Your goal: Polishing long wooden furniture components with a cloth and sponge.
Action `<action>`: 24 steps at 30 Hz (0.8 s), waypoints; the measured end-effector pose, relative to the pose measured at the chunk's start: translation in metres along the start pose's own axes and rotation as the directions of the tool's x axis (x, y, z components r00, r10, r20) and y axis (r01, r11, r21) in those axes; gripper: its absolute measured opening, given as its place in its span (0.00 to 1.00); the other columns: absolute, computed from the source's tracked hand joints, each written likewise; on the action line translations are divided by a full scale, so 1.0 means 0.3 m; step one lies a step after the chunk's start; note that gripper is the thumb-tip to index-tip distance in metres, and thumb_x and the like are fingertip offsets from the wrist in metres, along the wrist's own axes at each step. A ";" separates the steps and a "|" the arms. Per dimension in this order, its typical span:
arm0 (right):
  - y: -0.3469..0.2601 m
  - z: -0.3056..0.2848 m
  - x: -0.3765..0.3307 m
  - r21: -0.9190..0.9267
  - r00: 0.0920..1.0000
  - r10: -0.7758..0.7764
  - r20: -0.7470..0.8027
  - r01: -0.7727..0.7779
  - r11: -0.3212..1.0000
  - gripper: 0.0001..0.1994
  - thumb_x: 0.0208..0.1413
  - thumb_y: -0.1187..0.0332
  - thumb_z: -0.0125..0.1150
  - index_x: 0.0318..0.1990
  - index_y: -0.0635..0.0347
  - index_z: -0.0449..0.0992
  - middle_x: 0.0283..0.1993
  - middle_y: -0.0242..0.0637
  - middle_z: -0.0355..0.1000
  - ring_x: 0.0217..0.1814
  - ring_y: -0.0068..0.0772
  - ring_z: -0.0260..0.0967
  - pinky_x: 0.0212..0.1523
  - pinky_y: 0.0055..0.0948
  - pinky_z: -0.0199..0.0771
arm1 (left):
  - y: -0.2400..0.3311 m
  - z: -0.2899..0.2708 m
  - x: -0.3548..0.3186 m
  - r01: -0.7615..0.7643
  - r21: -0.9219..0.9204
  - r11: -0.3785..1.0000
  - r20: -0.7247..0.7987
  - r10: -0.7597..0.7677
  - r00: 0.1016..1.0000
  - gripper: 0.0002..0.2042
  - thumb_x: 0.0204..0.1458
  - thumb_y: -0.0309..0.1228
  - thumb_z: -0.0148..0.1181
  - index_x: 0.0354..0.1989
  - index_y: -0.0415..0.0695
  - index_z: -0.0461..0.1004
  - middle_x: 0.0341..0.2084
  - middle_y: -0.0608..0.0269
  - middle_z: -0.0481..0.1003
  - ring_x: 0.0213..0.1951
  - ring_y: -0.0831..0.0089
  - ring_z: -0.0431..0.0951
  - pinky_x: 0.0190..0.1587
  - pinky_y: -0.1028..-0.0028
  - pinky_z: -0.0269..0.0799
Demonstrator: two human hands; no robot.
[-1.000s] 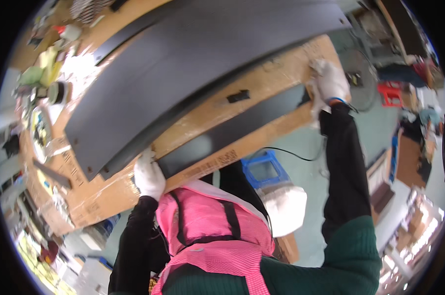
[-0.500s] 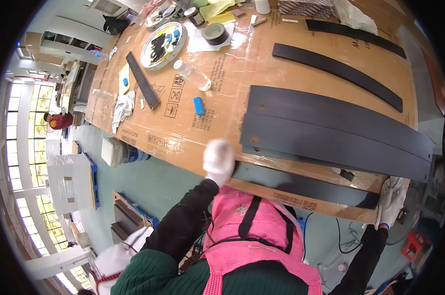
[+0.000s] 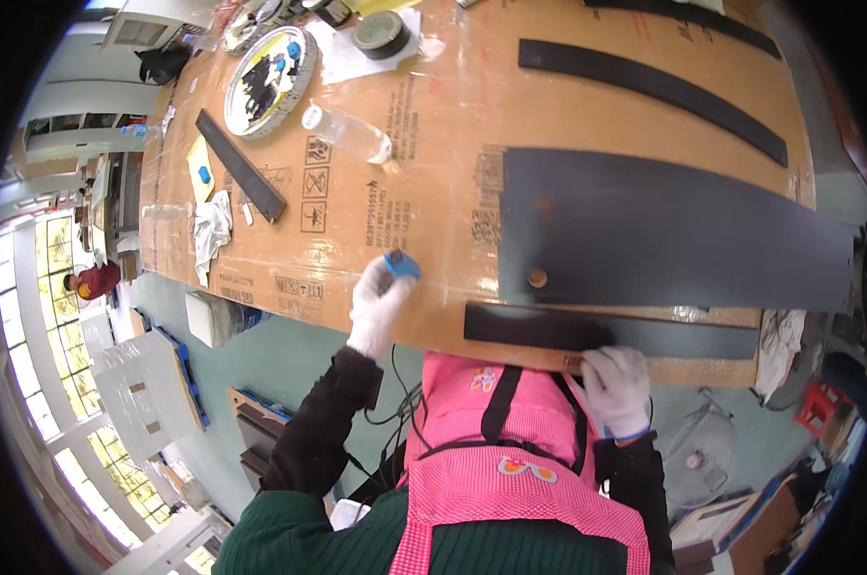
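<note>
A small blue object (image 3: 401, 264) is now gripped by the gloved left hand (image 3: 378, 305) at the near edge of the cardboard-covered table (image 3: 433, 144); half a second earlier that hand was raised empty at the edge, and the blue object was lying farther up the cardboard. The gloved right hand (image 3: 616, 385) has been brought in from the far right and is laid, fingers curled, on the table edge at the narrow black strip (image 3: 611, 333); whether anything is grasped cannot be told. The wide black panel (image 3: 673, 230) is seen at twelve o'clock from that hand. A clear plastic bottle (image 3: 349, 134) is lying at twelve o'clock from the left hand.
</note>
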State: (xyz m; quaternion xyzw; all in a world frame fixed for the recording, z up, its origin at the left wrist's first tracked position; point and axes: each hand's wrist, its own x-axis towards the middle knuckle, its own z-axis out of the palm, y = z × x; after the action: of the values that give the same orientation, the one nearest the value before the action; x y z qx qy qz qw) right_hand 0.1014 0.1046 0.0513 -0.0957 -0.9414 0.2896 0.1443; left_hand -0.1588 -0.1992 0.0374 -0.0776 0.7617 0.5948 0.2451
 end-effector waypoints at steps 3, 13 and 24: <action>-0.055 0.029 0.018 0.272 0.940 0.164 0.300 -0.249 0.929 0.07 0.60 0.64 0.66 0.41 0.55 0.84 0.37 0.37 0.78 0.41 0.48 0.77 0.44 0.46 0.77 | 0.029 0.072 -0.219 0.075 0.052 0.996 0.282 -0.087 0.955 0.20 0.59 0.15 0.61 0.59 0.42 0.78 0.49 0.66 0.83 0.52 0.76 0.82 0.58 0.73 0.77; 0.060 -0.124 -0.191 0.553 0.628 0.066 0.775 -0.625 -0.551 0.36 0.74 0.34 0.40 0.56 0.61 0.79 0.48 0.44 0.82 0.39 0.29 0.78 0.40 0.27 0.78 | 0.082 0.671 -0.418 -0.541 0.159 0.826 0.748 0.257 0.612 0.24 0.44 0.20 0.72 0.54 0.43 0.84 0.53 0.56 0.83 0.59 0.58 0.80 0.63 0.63 0.76; 0.189 -0.236 -0.439 0.668 0.516 0.550 0.657 -0.058 -0.742 0.16 0.72 0.52 0.61 0.54 0.54 0.77 0.45 0.37 0.80 0.44 0.32 0.77 0.43 0.35 0.76 | 0.004 0.967 -0.559 -0.783 0.138 0.607 0.852 0.330 0.406 0.31 0.44 0.25 0.74 0.62 0.44 0.79 0.62 0.55 0.79 0.65 0.50 0.76 0.68 0.56 0.72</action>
State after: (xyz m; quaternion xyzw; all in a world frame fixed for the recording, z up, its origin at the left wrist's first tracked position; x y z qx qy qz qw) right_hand 0.2538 0.1527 0.0463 -0.3992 -0.0056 0.9073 0.1321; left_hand 0.0675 0.0459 0.0666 0.5201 0.6906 0.3834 0.3249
